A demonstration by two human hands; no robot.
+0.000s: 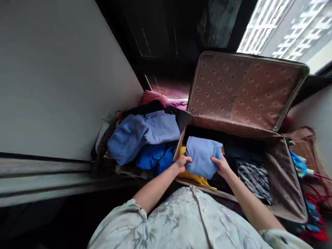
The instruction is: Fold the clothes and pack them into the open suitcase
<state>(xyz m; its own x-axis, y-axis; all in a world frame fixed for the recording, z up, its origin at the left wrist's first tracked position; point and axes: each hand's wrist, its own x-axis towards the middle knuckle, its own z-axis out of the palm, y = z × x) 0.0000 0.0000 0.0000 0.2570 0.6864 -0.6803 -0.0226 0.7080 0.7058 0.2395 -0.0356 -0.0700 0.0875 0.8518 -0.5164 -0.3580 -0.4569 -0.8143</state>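
- Left hand (183, 162) and right hand (220, 164): both gripping folded blue garment (203, 155) by opposite sides
- Garment over open suitcase (278, 185), above yellow cloth (193, 177)

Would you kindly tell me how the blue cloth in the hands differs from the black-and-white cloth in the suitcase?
The held blue cloth is one plain colour, while the black-and-white cloth is patterned. The left hand and right hand grip the held blue cloth; the black-and-white cloth lies in the suitcase, untouched by either hand. Both appear to be fabric.
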